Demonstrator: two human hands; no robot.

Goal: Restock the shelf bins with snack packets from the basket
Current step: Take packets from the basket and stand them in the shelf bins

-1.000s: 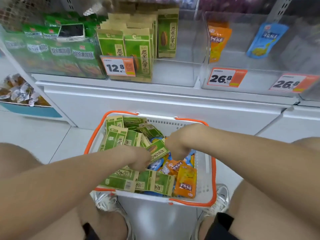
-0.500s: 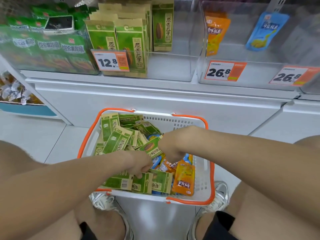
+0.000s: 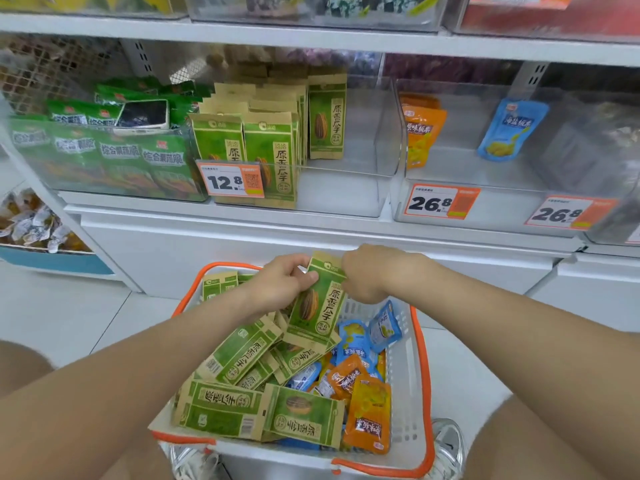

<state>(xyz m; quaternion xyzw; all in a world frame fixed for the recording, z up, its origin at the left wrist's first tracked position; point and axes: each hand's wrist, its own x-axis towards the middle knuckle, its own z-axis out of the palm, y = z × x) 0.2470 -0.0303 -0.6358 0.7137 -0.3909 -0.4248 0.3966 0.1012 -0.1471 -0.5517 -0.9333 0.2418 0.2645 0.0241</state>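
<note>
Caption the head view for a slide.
Left hand and right hand hold a green seed packet above the basket, below a shelf bin of matching packets.

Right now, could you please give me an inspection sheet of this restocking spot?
Surface: white tiled floor.
Job's things: orange-rimmed basket holding seed packets, orange packets, blue packets; seed bin partly filled.
Clutter: phone lying on green bags.
Hands: left hand grips a sunflower seed packet; right hand at its top edge, grip unclear.
Cables: nothing seen.
Surroundings: 12.8 price tag, 26.8 price tags, white shelving.
</note>
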